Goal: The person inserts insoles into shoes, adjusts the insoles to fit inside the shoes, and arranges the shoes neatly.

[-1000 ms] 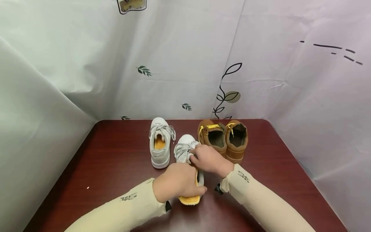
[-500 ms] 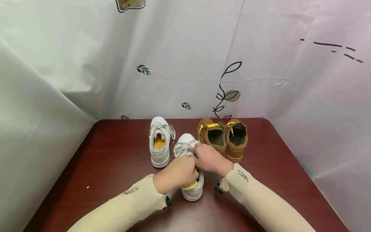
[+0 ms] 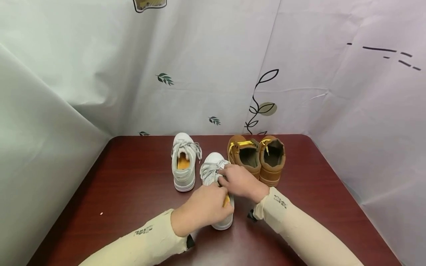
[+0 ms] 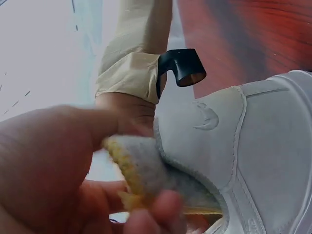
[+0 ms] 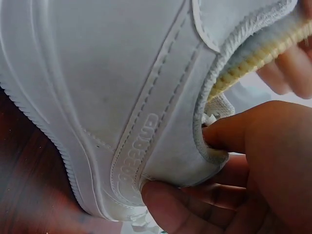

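A white lace-up sneaker stands mid-table, its toe pointing away from me. My left hand pinches the heel end of a yellow fleecy insole, which sticks up out of the shoe's opening. The front part of that insole is hidden inside. With fingers and thumb my right hand grips the opening's edge near the laces; the right wrist view shows it holding the sneaker's side. To the left sits a matching white sneaker with a yellow insole lying inside it.
Two brown shoes with yellow laces, one partly behind my right hand and the other beside it, stand at the back right. The dark red table ends at a pale curtain. A small white speck lies at left.
The insole has gone forward and down into the sneaker, so the shoe's heel shows now. My left hand moved forward with it, then slightly back. My right hand stayed in place.
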`<state>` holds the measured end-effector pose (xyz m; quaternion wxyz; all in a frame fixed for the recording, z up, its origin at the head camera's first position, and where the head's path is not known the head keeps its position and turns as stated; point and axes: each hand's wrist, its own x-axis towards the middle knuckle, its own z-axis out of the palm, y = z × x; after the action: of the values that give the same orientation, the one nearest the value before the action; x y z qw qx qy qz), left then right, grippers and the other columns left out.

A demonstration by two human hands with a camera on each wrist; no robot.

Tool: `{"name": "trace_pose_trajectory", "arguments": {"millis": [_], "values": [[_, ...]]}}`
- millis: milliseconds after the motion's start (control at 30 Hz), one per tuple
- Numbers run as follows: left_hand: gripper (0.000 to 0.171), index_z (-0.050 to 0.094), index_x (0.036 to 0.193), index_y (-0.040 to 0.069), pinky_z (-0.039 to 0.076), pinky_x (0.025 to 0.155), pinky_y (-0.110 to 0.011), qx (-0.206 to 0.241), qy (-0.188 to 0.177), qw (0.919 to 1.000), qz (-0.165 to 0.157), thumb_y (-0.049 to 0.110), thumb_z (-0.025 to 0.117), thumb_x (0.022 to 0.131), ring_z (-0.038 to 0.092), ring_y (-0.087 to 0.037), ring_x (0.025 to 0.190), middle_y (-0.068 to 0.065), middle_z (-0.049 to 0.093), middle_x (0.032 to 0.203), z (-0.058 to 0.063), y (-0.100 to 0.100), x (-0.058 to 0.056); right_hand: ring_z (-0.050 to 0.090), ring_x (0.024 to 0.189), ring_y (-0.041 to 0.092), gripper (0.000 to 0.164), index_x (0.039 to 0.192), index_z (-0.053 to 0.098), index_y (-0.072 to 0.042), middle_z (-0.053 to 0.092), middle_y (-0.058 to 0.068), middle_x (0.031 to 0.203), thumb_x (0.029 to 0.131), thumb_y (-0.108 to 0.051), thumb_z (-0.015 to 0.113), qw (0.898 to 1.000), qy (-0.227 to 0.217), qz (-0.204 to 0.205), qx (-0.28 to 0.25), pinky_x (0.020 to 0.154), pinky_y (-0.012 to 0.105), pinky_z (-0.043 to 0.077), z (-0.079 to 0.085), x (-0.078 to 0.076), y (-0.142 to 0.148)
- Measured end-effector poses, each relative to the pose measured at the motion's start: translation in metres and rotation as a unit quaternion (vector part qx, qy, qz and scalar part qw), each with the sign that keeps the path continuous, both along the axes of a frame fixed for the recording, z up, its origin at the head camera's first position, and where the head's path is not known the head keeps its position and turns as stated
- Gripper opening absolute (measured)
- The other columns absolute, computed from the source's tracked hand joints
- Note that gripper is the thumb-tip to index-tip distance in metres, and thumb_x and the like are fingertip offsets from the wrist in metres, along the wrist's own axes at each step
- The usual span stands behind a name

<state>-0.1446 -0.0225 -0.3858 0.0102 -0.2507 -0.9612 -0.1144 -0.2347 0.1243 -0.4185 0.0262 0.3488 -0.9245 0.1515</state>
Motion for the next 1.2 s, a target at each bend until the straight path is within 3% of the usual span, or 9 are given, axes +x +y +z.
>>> {"name": "trace_pose_trajectory", "arguments": {"millis": [100, 200, 433, 533, 633, 733, 833, 967, 1200], "values": [[0.028, 0.044, 0.055, 0.019, 0.045, 0.053, -0.035, 0.025, 0.043, 0.9983, -0.03, 0.016, 0.062, 0.076, 0.055, -0.015, 0.061, 0.004, 0.049, 0.063, -0.001, -0.001, -0.003, 0.046, 0.064, 0.009, 0.03, 0.068, 0.053, -0.024, 0.048, -0.006, 0.073, 0.098, -0.024, 0.053, 1.0, 0.005, 0.004, 0.003, 0.058, 0.026, 0.042, 0.001, 0.0, 0.0], [0.035, 0.04, 0.053, 0.019, 0.044, 0.053, -0.034, 0.039, 0.065, 0.9961, -0.044, 0.012, 0.064, 0.078, 0.052, -0.013, 0.059, 0.006, 0.043, 0.058, -0.005, -0.002, -0.007, 0.048, 0.066, 0.009, 0.022, 0.079, 0.064, -0.021, 0.05, -0.006, 0.076, 0.099, -0.025, 0.055, 1.0, 0.007, 0.0, 0.003, 0.061, 0.028, 0.044, 0.001, 0.001, 0.0], [0.025, 0.062, 0.065, 0.02, 0.052, 0.055, -0.038, -0.003, 0.099, 0.995, 0.018, 0.027, 0.077, 0.083, 0.067, -0.02, 0.068, 0.002, 0.066, 0.069, -0.025, 0.003, -0.018, 0.056, 0.073, 0.012, 0.021, 0.102, 0.074, -0.016, 0.056, -0.004, 0.082, 0.099, -0.026, 0.057, 1.0, 0.006, -0.002, -0.007, 0.068, 0.033, 0.048, 0.001, 0.004, 0.002], [0.028, 0.062, 0.062, 0.026, 0.05, 0.048, -0.038, -0.025, 0.108, 0.993, 0.041, 0.036, 0.079, 0.082, 0.067, -0.021, 0.063, 0.005, 0.066, 0.066, -0.03, 0.005, -0.02, 0.054, 0.071, 0.011, 0.019, 0.099, 0.074, -0.017, 0.055, -0.006, 0.081, 0.099, -0.026, 0.057, 1.0, 0.01, 0.0, -0.009, 0.067, 0.032, 0.047, 0.001, 0.004, 0.003], [0.033, 0.059, 0.058, 0.028, 0.047, 0.045, -0.036, -0.035, 0.113, 0.9922, 0.038, 0.039, 0.078, 0.083, 0.065, -0.019, 0.06, 0.007, 0.062, 0.061, -0.03, 0.004, -0.02, 0.05, 0.067, 0.009, 0.019, 0.09, 0.071, -0.02, 0.051, -0.008, 0.077, 0.1, -0.026, 0.056, 1.0, 0.017, 0.002, -0.008, 0.062, 0.029, 0.044, -0.001, 0.003, 0.003], [0.033, 0.061, 0.06, 0.027, 0.046, 0.045, -0.035, -0.025, 0.093, 0.9953, 0.016, 0.042, 0.073, 0.088, 0.064, -0.017, 0.059, 0.008, 0.06, 0.058, -0.029, 0.001, -0.02, 0.047, 0.063, 0.008, 0.023, 0.08, 0.066, -0.023, 0.048, -0.008, 0.074, 0.1, -0.026, 0.054, 1.0, 0.023, 0.004, -0.01, 0.058, 0.027, 0.042, -0.002, 0.003, 0.002], [0.04, 0.061, 0.06, 0.029, 0.045, 0.047, -0.034, -0.004, 0.022, 0.9997, -0.008, 0.048, 0.061, 0.095, 0.061, -0.013, 0.059, 0.01, 0.056, 0.057, -0.025, -0.004, -0.017, 0.047, 0.063, 0.007, 0.024, 0.077, 0.064, -0.024, 0.047, -0.009, 0.073, 0.099, -0.026, 0.054, 1.0, 0.026, 0.001, -0.012, 0.058, 0.026, 0.042, -0.003, 0.003, 0.002], [0.054, 0.055, 0.057, 0.029, 0.044, 0.05, -0.036, -0.007, -0.07, 0.9971, -0.028, 0.062, 0.043, 0.098, 0.06, -0.013, 0.06, 0.011, 0.053, 0.056, -0.022, -0.008, -0.009, 0.049, 0.067, 0.008, 0.021, 0.089, 0.071, -0.019, 0.05, -0.008, 0.076, 0.099, -0.026, 0.055, 1.0, 0.019, -0.002, -0.01, 0.062, 0.027, 0.045, -0.004, 0.004, 0.002], [0.054, 0.055, 0.066, 0.026, 0.048, 0.056, -0.038, -0.017, -0.102, 0.9935, -0.048, 0.069, 0.042, 0.095, 0.063, -0.016, 0.066, 0.007, 0.057, 0.062, -0.027, -0.011, 0.0, 0.053, 0.075, 0.011, 0.024, 0.111, 0.074, -0.013, 0.057, -0.004, 0.085, 0.099, -0.024, 0.056, 1.0, 0.013, 0.0, -0.023, 0.069, 0.03, 0.049, -0.005, 0.006, 0.003]]}}
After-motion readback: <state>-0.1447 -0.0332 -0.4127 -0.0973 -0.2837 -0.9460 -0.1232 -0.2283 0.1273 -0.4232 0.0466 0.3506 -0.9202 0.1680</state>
